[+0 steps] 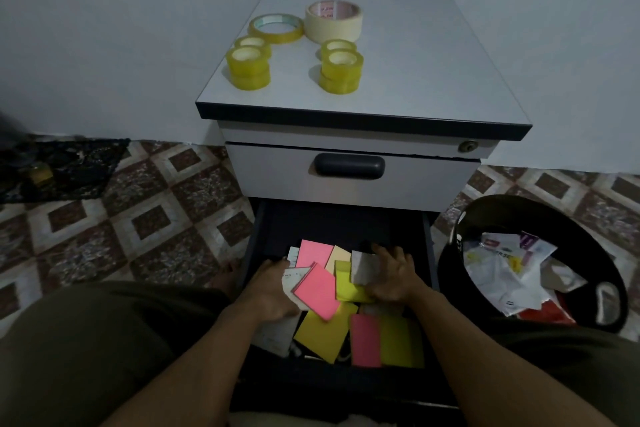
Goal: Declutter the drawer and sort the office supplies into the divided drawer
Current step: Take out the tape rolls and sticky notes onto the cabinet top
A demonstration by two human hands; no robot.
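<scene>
Both hands down in the open drawer, sorting loose paper from note pads.

My left hand (273,291) grips the edge of the white slips (289,282) at the left of the drawer (428,253), with a pink pad (317,291) lying across them. My right hand (391,274) seems to pinch a pale sheet (362,267) between thumb and curled fingers, over a yellow pad (346,284). I judge I am lifting the scrap paper clear so that the pads can be gathered by colour. The bin (446,260) stands just beside the drawer on my right, already holding torn paper, so waste can drop straight in. The tape rolls (247,68) wait grouped on the cabinet top (433,87), probably set aside by kind. More pads lie loose near the drawer's front, still unsorted.
</scene>
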